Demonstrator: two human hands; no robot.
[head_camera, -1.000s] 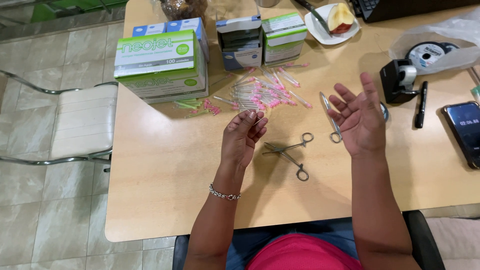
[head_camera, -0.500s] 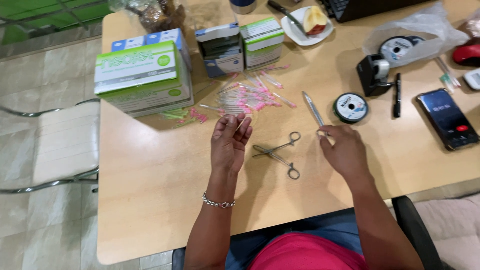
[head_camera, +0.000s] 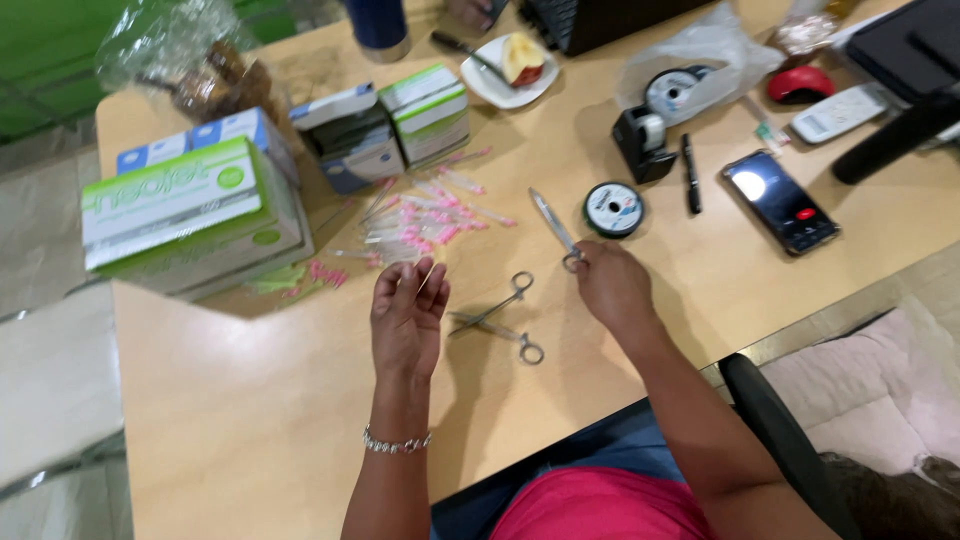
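Observation:
My left hand (head_camera: 408, 318) is raised over the wooden table (head_camera: 250, 400), its fingertips pinched on a thin pale sliver (head_camera: 426, 277) too small to tell apart. My right hand (head_camera: 610, 287) rests on the table and grips the ring end of slim metal forceps (head_camera: 553, 224), whose tip points away from me. A second pair of forceps (head_camera: 497, 318) lies open on the table between my hands. Beyond my left hand lies a scatter of pink-capped needles (head_camera: 425, 215).
A big green-and-white box (head_camera: 190, 215) stands at the left, with two smaller boxes (head_camera: 385, 130) behind the needles. To the right are a thread spool (head_camera: 613, 209), tape dispenser (head_camera: 643, 140), pen (head_camera: 690, 173), phone (head_camera: 781, 202) and plate (head_camera: 490, 85). Chair arm (head_camera: 775, 440) at my right.
My right hand came down from the air with the forceps and now rests on the table. My left hand stays raised and pinched. The view shifted left.

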